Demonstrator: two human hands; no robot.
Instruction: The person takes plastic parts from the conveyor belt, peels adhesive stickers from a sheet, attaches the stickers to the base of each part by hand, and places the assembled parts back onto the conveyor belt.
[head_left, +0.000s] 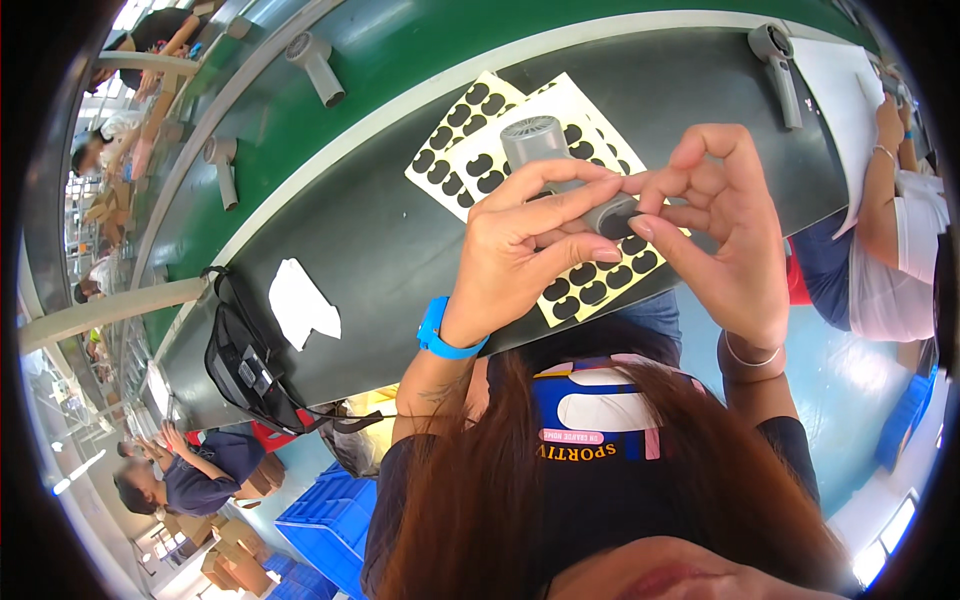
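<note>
My left hand point(530, 230) is closed around the handle of a grey handheld fan point(535, 138), whose slotted round head points away from me. The handle's end faces me and carries a black round sticker point(617, 222). With its thumb at the sticker's edge and a finger at the handle's side, my right hand point(715, 215) pinches that end. Its other fingers are curled. Beneath both hands lie pale yellow sheets point(552, 318) with rows of black notched round stickers point(592, 292). Part of the fan is hidden behind my left fingers.
The dark worktop point(390, 235) borders a green conveyor belt point(400, 55) carrying grey fans point(318, 70). Another fan point(778, 75) lies at the right. White paper point(303, 303) and a black bag point(245, 355) are at the left. A co-worker point(890, 240) sits at the right; blue crates point(330, 520) stand below.
</note>
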